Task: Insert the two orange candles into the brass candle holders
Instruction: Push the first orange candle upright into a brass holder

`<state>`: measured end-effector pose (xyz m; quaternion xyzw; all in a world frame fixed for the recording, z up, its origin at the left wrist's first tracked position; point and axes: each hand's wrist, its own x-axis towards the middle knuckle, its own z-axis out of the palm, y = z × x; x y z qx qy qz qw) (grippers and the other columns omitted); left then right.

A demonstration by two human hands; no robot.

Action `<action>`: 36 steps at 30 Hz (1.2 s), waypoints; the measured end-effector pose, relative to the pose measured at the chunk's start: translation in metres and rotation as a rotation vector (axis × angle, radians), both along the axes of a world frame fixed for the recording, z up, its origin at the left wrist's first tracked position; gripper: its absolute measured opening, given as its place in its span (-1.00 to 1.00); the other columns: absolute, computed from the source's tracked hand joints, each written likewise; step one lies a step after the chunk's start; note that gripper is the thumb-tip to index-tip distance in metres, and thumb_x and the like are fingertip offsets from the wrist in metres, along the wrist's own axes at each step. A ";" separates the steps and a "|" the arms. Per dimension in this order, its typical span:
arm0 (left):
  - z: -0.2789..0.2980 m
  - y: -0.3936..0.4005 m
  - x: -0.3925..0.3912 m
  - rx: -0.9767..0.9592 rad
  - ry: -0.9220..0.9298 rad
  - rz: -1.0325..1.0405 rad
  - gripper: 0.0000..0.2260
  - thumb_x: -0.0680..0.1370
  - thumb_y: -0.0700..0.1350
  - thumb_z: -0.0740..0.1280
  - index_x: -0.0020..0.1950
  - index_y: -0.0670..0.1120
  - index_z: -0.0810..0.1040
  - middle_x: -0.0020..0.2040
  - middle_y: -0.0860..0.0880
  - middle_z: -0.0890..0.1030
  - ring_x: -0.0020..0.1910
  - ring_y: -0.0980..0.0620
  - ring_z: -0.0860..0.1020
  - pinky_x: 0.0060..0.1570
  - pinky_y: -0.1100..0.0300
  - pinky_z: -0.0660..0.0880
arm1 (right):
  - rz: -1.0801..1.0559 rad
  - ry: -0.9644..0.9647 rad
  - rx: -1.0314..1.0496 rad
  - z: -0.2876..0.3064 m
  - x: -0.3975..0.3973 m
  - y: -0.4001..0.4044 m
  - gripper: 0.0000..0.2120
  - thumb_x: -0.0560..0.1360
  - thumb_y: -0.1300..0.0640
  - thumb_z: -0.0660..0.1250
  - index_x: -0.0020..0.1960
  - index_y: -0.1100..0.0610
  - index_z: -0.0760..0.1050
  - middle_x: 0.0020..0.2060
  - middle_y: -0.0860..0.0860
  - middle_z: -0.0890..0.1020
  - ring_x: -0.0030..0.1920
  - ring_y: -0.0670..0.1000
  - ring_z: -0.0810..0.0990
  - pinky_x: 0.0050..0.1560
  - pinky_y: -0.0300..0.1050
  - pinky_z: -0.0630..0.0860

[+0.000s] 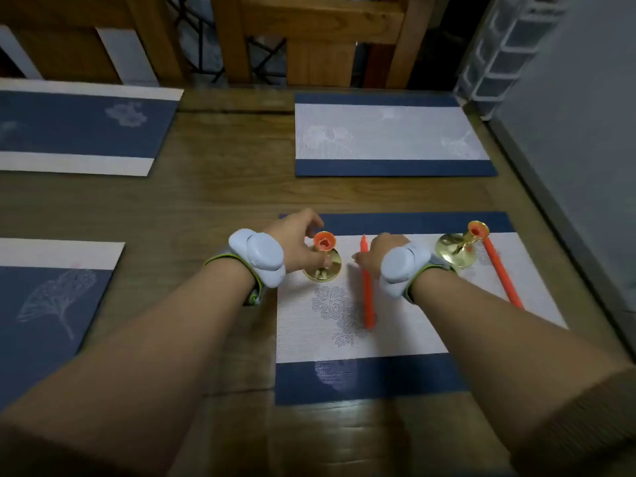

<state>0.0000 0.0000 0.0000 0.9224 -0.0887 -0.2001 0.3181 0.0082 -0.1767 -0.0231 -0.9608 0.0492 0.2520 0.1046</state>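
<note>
Two brass candle holders stand on the near right placemat (395, 339). My left hand (299, 241) grips the stem of the left holder (323, 258), whose cup shows orange wax. One orange candle (367, 297) lies flat on the mat, pointing away from me, and my right hand (378, 251) is closed over its far half. The right holder (463, 246) stands near the mat's right side, its cup also orange inside. The second orange candle (502, 273) lies slanted just to the right of that holder, untouched.
The wooden table (223, 201) carries three more blue and white placemats: far right (389, 139), far left (79, 129), near left (44, 304). Wooden chairs (309, 39) stand behind the far edge. A grey wall and plastic drawers (509, 46) border the right side.
</note>
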 end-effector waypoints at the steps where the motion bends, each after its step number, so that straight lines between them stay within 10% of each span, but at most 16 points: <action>1: -0.001 -0.002 0.002 0.016 0.009 -0.011 -0.46 0.39 -0.05 0.48 0.31 -0.10 0.37 0.25 -0.06 0.53 0.00 0.01 0.52 0.00 0.19 0.43 | -0.061 0.026 0.059 -0.004 0.002 -0.002 -0.64 0.50 -0.02 0.28 0.15 0.21 0.52 0.16 0.19 0.59 0.17 0.21 0.56 0.03 -0.04 0.46; 20: -0.005 -0.032 0.021 0.150 -0.092 0.023 -0.73 0.43 -0.11 0.42 0.10 -0.08 0.52 0.11 -0.08 0.63 0.09 -0.11 0.57 0.08 0.02 0.53 | -0.251 0.164 0.277 -0.008 0.007 -0.025 -0.64 0.46 0.10 0.33 0.17 0.28 0.52 0.16 0.25 0.60 0.04 0.18 0.59 0.18 0.07 0.52; 29: -0.006 -0.036 0.028 0.165 -0.068 0.049 -0.77 0.41 -0.14 0.44 0.05 -0.08 0.58 0.09 -0.08 0.66 0.10 -0.11 0.58 0.01 0.14 0.48 | -0.283 -0.169 0.493 0.048 0.027 -0.020 -0.84 0.45 0.25 0.19 -0.30 0.13 0.38 -0.12 0.26 0.68 -0.08 0.29 0.68 0.05 0.24 0.59; 36: -0.008 -0.035 0.028 0.138 -0.070 0.066 -0.79 0.38 -0.12 0.46 0.00 -0.07 0.60 0.04 -0.07 0.68 0.03 -0.10 0.60 -0.09 0.16 0.46 | -0.237 -0.356 0.779 0.072 0.041 -0.001 -0.86 0.49 0.25 0.22 -0.20 0.07 0.36 -0.32 0.07 0.54 -0.29 0.11 0.62 -0.15 0.08 0.68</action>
